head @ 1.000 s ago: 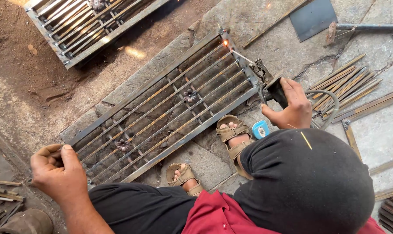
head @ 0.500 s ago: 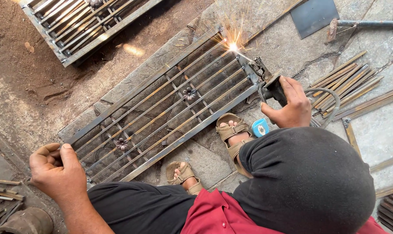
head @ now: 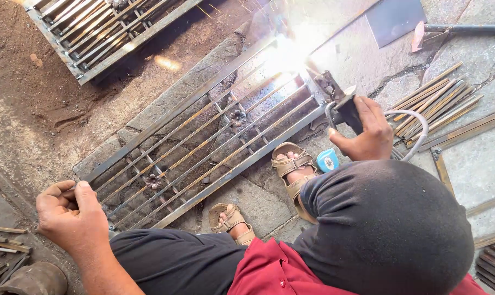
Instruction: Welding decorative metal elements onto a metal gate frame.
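Dirt and stone ground (head: 56, 109), left hand (head: 73, 216) clenched on the near corner of a metal grille (head: 204, 147) lying flat, welding glare (head: 285, 52) at its far corner, right hand (head: 367, 131) gripping the electrode holder (head: 340, 101), loose metal bars (head: 438, 104) beside it.

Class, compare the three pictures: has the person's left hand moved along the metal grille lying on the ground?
No. The left hand grips the same near-left end of the metal grille in every picture, with no shift along the frame or relative to the scrap bars beside it.
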